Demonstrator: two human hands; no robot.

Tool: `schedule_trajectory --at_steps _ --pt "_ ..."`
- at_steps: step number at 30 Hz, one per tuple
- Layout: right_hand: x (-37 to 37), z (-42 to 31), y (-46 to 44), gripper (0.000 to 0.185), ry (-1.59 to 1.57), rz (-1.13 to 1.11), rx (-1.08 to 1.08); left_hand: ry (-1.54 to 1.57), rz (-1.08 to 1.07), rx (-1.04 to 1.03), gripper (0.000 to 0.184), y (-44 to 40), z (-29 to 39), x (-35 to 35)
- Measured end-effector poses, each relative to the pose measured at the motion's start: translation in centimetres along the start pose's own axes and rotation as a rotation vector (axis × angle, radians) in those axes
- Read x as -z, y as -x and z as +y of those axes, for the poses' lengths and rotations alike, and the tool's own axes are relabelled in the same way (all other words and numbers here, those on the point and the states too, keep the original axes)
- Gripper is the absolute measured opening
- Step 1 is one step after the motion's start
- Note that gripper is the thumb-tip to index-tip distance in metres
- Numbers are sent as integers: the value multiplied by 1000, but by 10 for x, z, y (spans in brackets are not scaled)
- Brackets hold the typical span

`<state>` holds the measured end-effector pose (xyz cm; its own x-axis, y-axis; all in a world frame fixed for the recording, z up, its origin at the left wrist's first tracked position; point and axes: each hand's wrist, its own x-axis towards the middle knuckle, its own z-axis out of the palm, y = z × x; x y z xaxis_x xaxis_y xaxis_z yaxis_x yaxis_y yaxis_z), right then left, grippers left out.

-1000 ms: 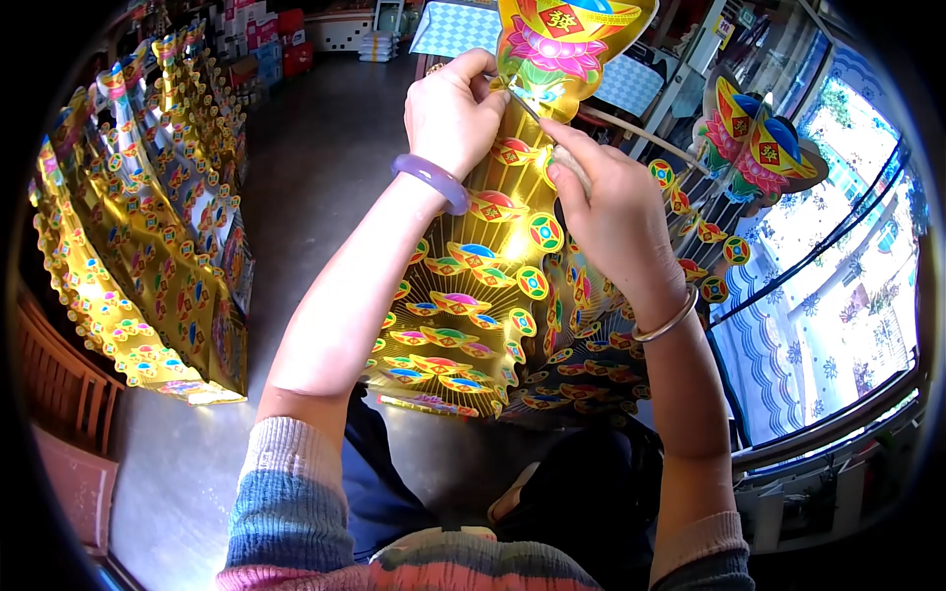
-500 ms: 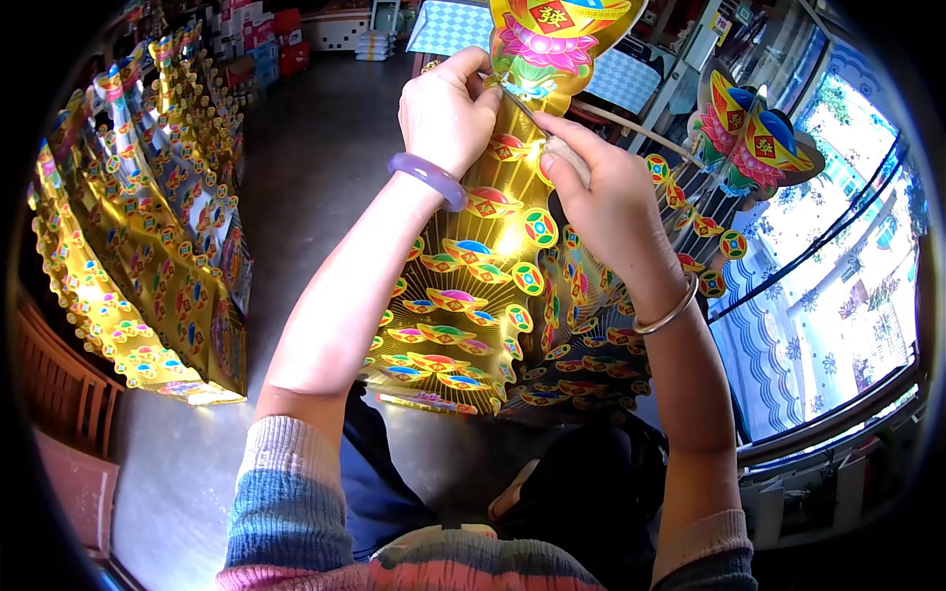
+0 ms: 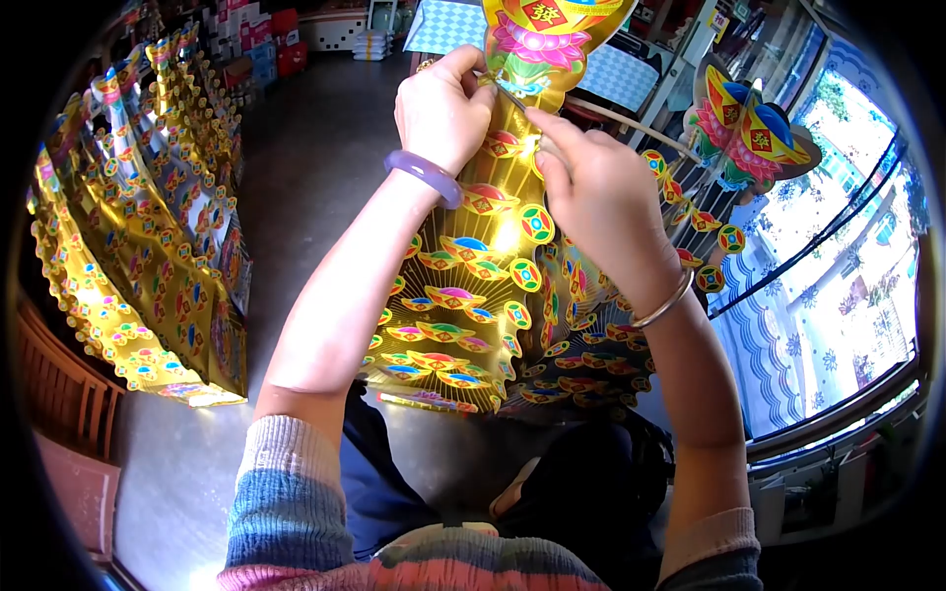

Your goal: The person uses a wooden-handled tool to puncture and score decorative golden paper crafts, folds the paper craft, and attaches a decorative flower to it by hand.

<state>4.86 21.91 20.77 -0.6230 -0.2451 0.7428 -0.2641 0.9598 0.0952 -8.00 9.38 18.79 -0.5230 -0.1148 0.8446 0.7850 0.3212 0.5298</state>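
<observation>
A tall gold paper decoration (image 3: pixel 463 315), printed with coins and ingots, stands in front of me. Its top carries a pink lotus (image 3: pixel 537 44) and a red diamond with a character. My left hand (image 3: pixel 445 113), wearing a purple bangle, is closed in a pinch on the decoration's left edge just below the lotus. From the right, my right hand (image 3: pixel 601 197) grips a thin, dark awl-like tool (image 3: pixel 511 98), its forefinger laid along the shaft. The tool's tip meets the decoration beside my left fingertips; its handle is hidden in my palm.
Several similar gold decorations (image 3: pixel 148 266) stand on the floor at left. Another lotus-topped piece (image 3: pixel 754 128) rises at right, near the bright window (image 3: pixel 828 295). A wooden chair (image 3: pixel 69 374) is at lower left; boxes (image 3: pixel 246 39) are stacked at the back.
My right hand has rolled over slightly, so the tool's pale handle no longer shows. The decoration's top has shifted a little left, and my left hand keeps its pinch.
</observation>
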Motion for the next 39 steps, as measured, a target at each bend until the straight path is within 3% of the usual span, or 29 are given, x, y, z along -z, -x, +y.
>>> schedule_trajectory --at_steps 3,6,9,12,15,18,21,25,31,35,36,37,38,39 --pt "4 -8 3 34 217 -59 10 -6 6 -1 13 1 1 0" --pt "-10 6 -1 30 -392 20 -98 -5 10 4 13 1 1 0" --pt "-3 10 -7 30 -689 -166 -344 -8 3 7 12 1 0 0" --pt "-2 6 -4 31 -227 6 6 -11 -1 7 12 2 3 0" --pt "9 -16 -2 30 282 -141 -25 -11 2 6 12 1 3 1" --pt "-1 1 -5 31 -179 -42 -13 -15 -2 13 12 2 2 0" --pt "3 7 -13 32 -717 -256 -430 5 -6 26 12 3 3 1" --pt "-18 9 -16 32 -342 -4 -65 25 -15 25 13 1 3 1" --pt "11 -15 5 37 71 -105 -46 13 9 34 23 0 0 -3" --pt "12 -13 30 39 -227 43 -134 49 -67 68 36 -1 -4 4" --pt "9 -9 32 37 -430 90 -188 64 -83 71 40 -2 -1 10" --pt "3 0 38 36 -629 142 -245 -38 -50 0 49 -1 3 17" --pt "-1 11 44 34 -817 204 -305 -245 158 -292 55 -1 -3 19" --pt "-4 15 48 31 -956 282 -287 -237 280 -428 47 4 14 30"
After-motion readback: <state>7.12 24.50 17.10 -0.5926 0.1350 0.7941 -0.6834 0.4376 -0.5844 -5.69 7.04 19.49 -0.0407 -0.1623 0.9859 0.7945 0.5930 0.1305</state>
